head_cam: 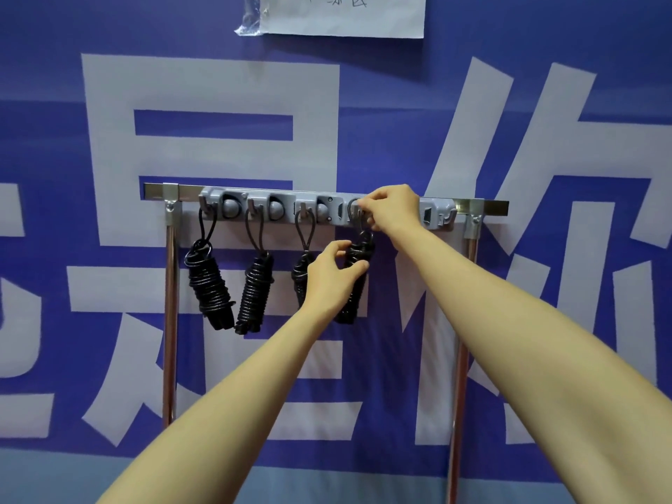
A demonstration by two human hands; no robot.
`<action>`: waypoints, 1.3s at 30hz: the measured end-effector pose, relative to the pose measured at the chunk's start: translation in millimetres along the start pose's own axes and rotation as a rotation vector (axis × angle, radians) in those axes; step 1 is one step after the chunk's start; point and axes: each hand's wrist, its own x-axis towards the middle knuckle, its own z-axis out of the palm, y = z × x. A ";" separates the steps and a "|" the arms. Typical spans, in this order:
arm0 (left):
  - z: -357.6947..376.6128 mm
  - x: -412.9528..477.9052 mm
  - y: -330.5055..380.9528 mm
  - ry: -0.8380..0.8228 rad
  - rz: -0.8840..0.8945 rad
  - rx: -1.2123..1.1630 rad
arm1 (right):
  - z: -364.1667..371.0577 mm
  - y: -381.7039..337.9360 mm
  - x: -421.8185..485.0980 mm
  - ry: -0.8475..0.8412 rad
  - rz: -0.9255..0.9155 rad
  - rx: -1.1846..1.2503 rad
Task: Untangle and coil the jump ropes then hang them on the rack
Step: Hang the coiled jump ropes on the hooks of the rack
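A grey hook rack (432, 211) is fixed on a metal bar (189, 192) in front of a blue banner. Three coiled black jump ropes hang from its hooks by their loops: one at the left (209, 285), one beside it (254, 292), a third (300, 274) partly hidden behind my left hand. My left hand (329, 276) grips the bundle of a fourth coiled rope (358, 256) from the side. My right hand (391, 207) pinches that rope's loop (352, 209) at the fourth hook.
Two chrome uprights (170, 321) (459, 376) carry the bar. One free hook (445, 216) sits at the rack's right end. A white paper sheet (342, 16) is taped on the banner above.
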 end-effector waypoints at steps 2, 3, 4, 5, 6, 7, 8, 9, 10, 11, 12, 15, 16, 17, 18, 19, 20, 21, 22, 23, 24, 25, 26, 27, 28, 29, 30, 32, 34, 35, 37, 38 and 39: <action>1.8 0.3 -5.4 -0.008 -0.008 0.009 | 3.8 4.5 -1.9 -0.007 0.016 -0.008; 3.2 0.7 -8.0 -0.010 -0.007 0.015 | 5.0 7.0 -3.2 -0.009 0.011 -0.011; 4.2 0.7 -9.6 -0.010 0.000 0.023 | 5.6 9.3 -4.3 -0.009 -0.002 -0.018; 5.5 0.9 -11.5 -0.010 0.005 0.036 | 5.8 11.4 -5.4 -0.006 -0.021 -0.025; 6.7 0.8 -12.9 -0.009 0.009 0.050 | 5.7 13.7 -6.3 -0.001 -0.043 -0.031; 7.8 0.9 -14.0 -0.010 0.009 0.071 | 5.4 15.6 -7.6 0.002 -0.065 -0.038; 8.7 0.4 -14.8 -0.015 0.013 0.100 | 5.3 17.6 -9.4 -0.001 -0.088 -0.053; 9.4 -0.4 -15.3 -0.027 0.018 0.140 | 5.3 19.5 -11.9 -0.011 -0.107 -0.081; 9.7 -2.6 -15.0 -0.041 0.031 0.183 | 5.0 21.3 -15.1 -0.024 -0.123 -0.111; 9.9 -5.1 -14.6 -0.056 0.043 0.224 | 4.3 22.5 -18.8 -0.035 -0.132 -0.138; 9.3 -9.1 -13.3 -0.068 0.057 0.263 | 2.9 23.3 -23.1 -0.044 -0.137 -0.158; 2.7 -23.9 -8.5 -0.075 0.090 0.373 | -5.8 24.8 -41.4 -0.059 -0.158 -0.250; -0.4 -29.5 -7.4 -0.079 0.105 0.413 | -9.6 25.5 -49.7 -0.069 -0.185 -0.309; -3.3 -36.3 -7.3 -0.088 0.119 0.453 | -13.6 26.6 -59.5 -0.089 -0.223 -0.381; -5.8 -44.2 -7.6 -0.100 0.132 0.493 | -17.5 27.5 -70.3 -0.117 -0.266 -0.458; -8.0 -53.4 -8.3 -0.116 0.139 0.530 | -21.3 28.2 -82.0 -0.153 -0.305 -0.534; -10.8 -64.4 -8.6 -0.129 0.138 0.564 | -24.9 28.8 -94.3 -0.191 -0.336 -0.604; -13.3 -76.3 -9.9 -0.139 0.130 0.595 | -28.3 29.9 -107.5 -0.224 -0.358 -0.662; -16.5 -88.7 -10.3 -0.152 0.123 0.622 | -31.5 31.2 -120.9 -0.251 -0.375 -0.704; -20.5 -100.9 -12.0 -0.170 0.116 0.646 | -34.3 32.7 -135.2 -0.273 -0.387 -0.733; -24.6 -114.3 -15.0 -0.193 0.101 0.667 | -36.7 35.6 -151.0 -0.291 -0.397 -0.752; -29.5 -127.8 -17.9 -0.216 0.078 0.685 | -38.7 38.8 -167.0 -0.308 -0.404 -0.765; -34.9 -142.7 -22.2 -0.244 0.045 0.702 | -40.4 43.5 -184.8 -0.330 -0.401 -0.773; -40.2 -158.7 -26.8 -0.269 0.009 0.718 | -41.6 48.9 -203.4 -0.353 -0.389 -0.775; -45.5 -173.9 -31.3 -0.291 -0.027 0.736 | -41.4 54.3 -221.3 -0.381 -0.371 -0.775; -50.6 -192.0 -38.4 -0.315 -0.070 0.755 | -40.1 61.6 -241.8 -0.421 -0.348 -0.778; -55.0 -209.7 -47.3 -0.339 -0.110 0.771 | -37.4 69.7 -261.3 -0.464 -0.328 -0.790; -64.0 -246.0 -69.4 -0.404 -0.191 0.804 | -28.7 89.4 -300.8 -0.553 -0.284 -0.807; -73.2 -279.3 -97.0 -0.474 -0.280 0.828 | -15.6 111.6 -338.7 -0.643 -0.237 -0.814; -77.7 -294.9 -112.6 -0.512 -0.329 0.840 | -8.4 123.6 -357.5 -0.692 -0.215 -0.822; -85.7 -324.7 -145.0 -0.571 -0.415 0.866 | 7.7 149.0 -395.4 -0.775 -0.176 -0.814; -89.7 -339.1 -162.1 -0.588 -0.458 0.873 | 17.1 162.8 -415.0 -0.813 -0.154 -0.798; -93.9 -353.8 -180.8 -0.601 -0.507 0.872 | 27.5 176.9 -434.9 -0.857 -0.124 -0.780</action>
